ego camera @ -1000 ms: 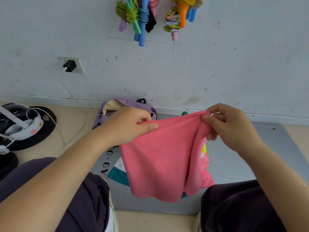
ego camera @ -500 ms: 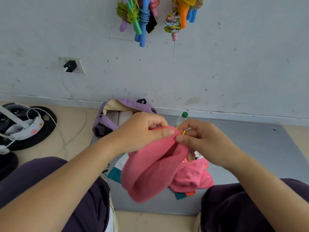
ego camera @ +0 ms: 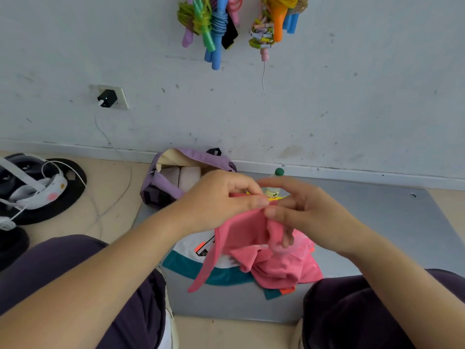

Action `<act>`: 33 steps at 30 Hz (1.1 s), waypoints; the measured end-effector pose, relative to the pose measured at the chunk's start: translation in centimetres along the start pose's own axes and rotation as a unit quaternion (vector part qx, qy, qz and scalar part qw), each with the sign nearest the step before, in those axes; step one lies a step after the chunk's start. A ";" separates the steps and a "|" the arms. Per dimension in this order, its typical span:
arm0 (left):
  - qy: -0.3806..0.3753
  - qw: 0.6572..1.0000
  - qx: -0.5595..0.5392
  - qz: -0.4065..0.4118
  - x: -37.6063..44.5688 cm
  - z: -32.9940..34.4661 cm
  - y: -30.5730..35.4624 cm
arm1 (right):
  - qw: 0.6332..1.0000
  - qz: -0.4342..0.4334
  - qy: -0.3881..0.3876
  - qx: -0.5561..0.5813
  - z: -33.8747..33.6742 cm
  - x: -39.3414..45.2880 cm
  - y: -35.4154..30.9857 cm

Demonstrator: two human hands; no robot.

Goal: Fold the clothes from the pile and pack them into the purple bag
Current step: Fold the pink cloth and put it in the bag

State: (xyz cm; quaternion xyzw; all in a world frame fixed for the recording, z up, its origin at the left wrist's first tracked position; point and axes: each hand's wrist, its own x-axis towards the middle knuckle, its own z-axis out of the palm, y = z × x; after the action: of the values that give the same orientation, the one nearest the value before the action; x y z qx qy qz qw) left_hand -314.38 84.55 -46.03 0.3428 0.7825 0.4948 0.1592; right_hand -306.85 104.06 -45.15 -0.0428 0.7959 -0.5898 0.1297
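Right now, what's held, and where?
Pink garment, pinched at its top edge by the left hand; the right hand pinches the same edge.

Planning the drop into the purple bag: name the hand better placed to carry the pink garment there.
Probably left. The left hand pinches the pink garment and sits nearer the purple bag; the right hand is farther off.

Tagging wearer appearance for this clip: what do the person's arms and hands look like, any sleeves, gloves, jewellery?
Both forearms are bare up to the frame edge, with no sleeve in view. The left hand and right hand wear no gloves, and no rings, watch or wristband show. Nails look short and unpainted. No markings or cables on either arm. The only clothing visible is dark purple trousers on both legs.
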 end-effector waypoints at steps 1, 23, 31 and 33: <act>-0.010 1.000 -0.007 -0.002 0.1 0.2 0.0 | 1.000 0.004 -0.001 -0.003 0.2 0.1 0.0; 0.136 0.959 -0.176 -0.176 0.8 -0.8 -1.6 | 0.998 0.009 0.029 0.052 -0.6 -0.3 0.0; 0.125 0.954 -0.207 -0.178 0.9 -0.5 -1.0 | 0.980 -0.057 0.064 -0.179 -0.4 -1.0 -0.8; 0.112 0.952 -0.221 -0.178 0.9 -0.3 -0.8 | 0.996 -0.067 -0.049 0.040 0.2 -1.6 -1.8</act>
State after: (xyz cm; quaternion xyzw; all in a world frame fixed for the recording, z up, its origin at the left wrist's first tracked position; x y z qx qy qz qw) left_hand -315.50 84.71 -46.52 0.0967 0.7147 0.6542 0.2276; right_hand -305.45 103.69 -43.25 -0.1193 0.7599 -0.6256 0.1304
